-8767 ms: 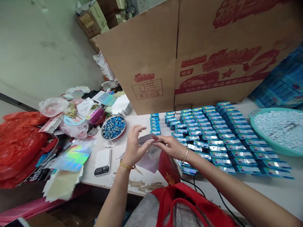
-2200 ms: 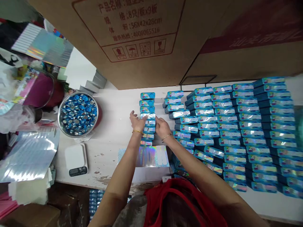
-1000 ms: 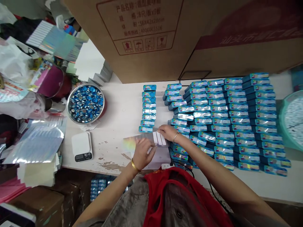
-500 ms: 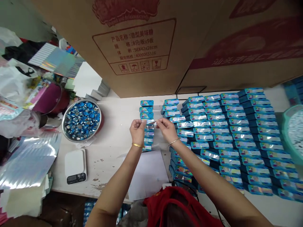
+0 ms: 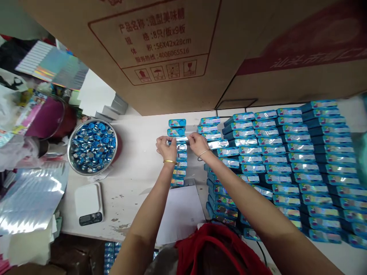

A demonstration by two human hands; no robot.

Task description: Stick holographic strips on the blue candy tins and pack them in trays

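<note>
A column of small blue boxes stands on the white table in front of me. My left hand is over the column's left side, thumb and fingers pinched at one end of a thin shiny strip. At the strip's other end is my right hand, its fingertips closed on it. The strip stretches between both hands above a box in the column. Boxes nearer to me in the column have shiny strips on their tops. The two boxes farthest from me show blue tops.
Rows of blue boxes fill the right side. A steel bowl of blue and silver caps and a white scale are at left. Large cartons stand behind; white paper lies in front.
Both hands have moved slightly up the column, to a box farther from me, with a strip held between them. The camera view has shifted a little.
</note>
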